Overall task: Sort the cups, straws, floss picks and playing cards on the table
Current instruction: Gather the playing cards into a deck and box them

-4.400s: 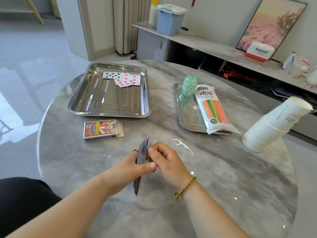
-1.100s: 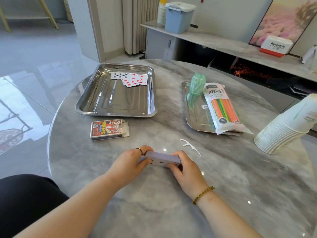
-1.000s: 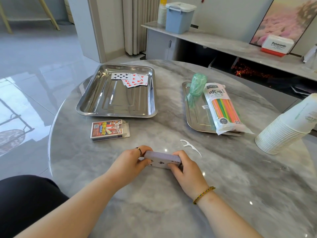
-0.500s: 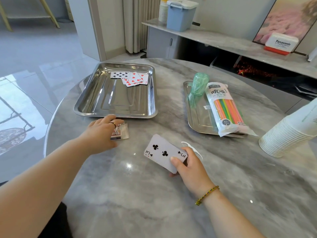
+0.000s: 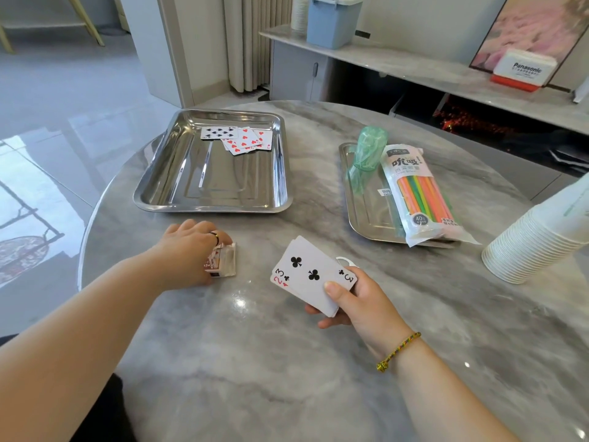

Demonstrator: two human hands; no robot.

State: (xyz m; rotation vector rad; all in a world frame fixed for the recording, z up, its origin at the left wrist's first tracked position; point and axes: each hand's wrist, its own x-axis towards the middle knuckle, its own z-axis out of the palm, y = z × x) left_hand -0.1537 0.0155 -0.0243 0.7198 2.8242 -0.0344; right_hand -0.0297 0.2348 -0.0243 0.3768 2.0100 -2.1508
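Note:
My right hand (image 5: pixel 357 299) grips a deck of playing cards (image 5: pixel 310 275) face up, a three of clubs on top. My left hand (image 5: pixel 188 250) grips the red card box (image 5: pixel 221 261) on the table below the left steel tray (image 5: pixel 153 186). Several loose cards (image 5: pixel 242 138) lie at that tray's far end. The right steel tray (image 5: pixel 360 215) holds a pack of coloured straws (image 5: pixel 420 196) and a green bag of floss picks (image 5: pixel 369 145). A white floss pick (image 5: pixel 344 260) lies mostly hidden behind the deck. A tilted stack of paper cups (image 5: pixel 538 237) lies at the right.
The round marble table (image 5: pixel 287 362) drops off to the floor on the left. Behind it runs a long shelf (image 5: pixel 430 74) with a blue bin (image 5: pixel 331 20) and a white and red box (image 5: pixel 522 71).
My hands parted: the left let go of the deck and reached left to the card box, tipping it up. The right turned the deck face up and keeps it.

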